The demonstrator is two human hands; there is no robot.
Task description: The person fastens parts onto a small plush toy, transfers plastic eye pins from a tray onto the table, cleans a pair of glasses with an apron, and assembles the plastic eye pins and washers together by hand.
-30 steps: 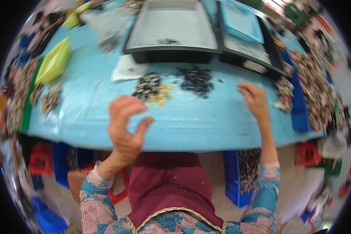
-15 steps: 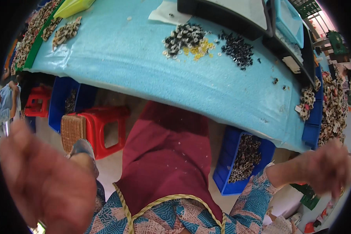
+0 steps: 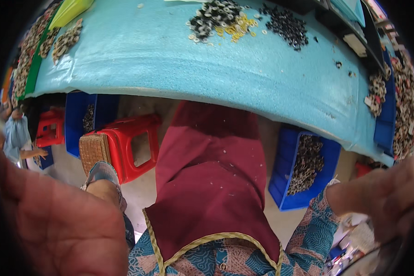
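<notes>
Close to the camera at the lower left, my left hand (image 3: pixel 71 221) is raised with its palm showing. Its fingers run off into the dark rim, so their shape is hidden. My right hand (image 3: pixel 393 198) is lifted at the right edge, smeared and partly cut off. No object shows in either hand. Both are well away from the blue-covered table (image 3: pixel 170 69). On that cover lie a pile of black and white small ring-like parts (image 3: pixel 211 18), some yellow rings (image 3: pixel 237 28) and a heap of black small parts (image 3: pixel 285 27).
A red stool (image 3: pixel 129 147) with a woven pad stands at the left. Blue bins (image 3: pixel 280 179) (image 3: pixel 73 124) holding small parts sit under the table. Patterned pieces (image 3: pixel 68 39) lie at the table's left end. Another person (image 3: pixel 16 133) is at the far left.
The view has shifted, so the table sits higher in the picture. My left hand appears larger and nearer the camera. My right hand has moved farther against the right rim.
</notes>
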